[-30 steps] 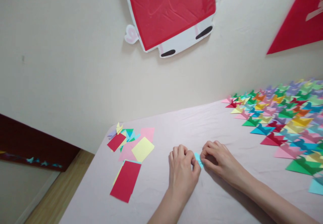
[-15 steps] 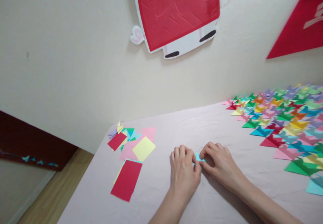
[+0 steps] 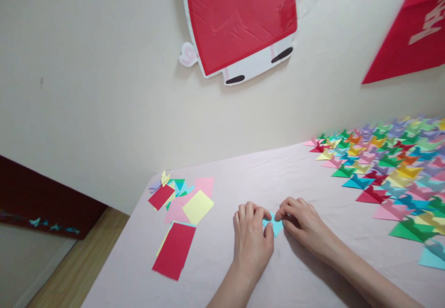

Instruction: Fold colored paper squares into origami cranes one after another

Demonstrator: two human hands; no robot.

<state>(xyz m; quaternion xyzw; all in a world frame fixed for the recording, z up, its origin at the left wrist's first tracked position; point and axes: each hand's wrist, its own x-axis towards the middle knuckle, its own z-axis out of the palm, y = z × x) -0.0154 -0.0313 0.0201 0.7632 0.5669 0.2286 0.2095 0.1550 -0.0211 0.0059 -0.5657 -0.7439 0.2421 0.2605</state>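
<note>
A small piece of light blue folded paper (image 3: 276,227) lies on the table between my hands, a pointed corner towards me. My left hand (image 3: 253,236) grips its left side, forefinger at the upper edge and thumb lower down. At the right side, my right hand (image 3: 303,220) has thumb and forefinger closed on the paper's edge. My fingers hide both ends of the paper, so its full shape does not show.
Rows of folded paper birds (image 3: 392,173) in many colours cover the right side of the table (image 3: 222,280). On the left lie a stack of red paper (image 3: 175,251), a yellow sheet (image 3: 198,207) and coloured scraps. Behind stands a wall (image 3: 121,90) with red decorations.
My fingers have spread a little apart at the front of the light blue paper, and more of it shows, including the corner towards me. The view has shifted slightly.
</note>
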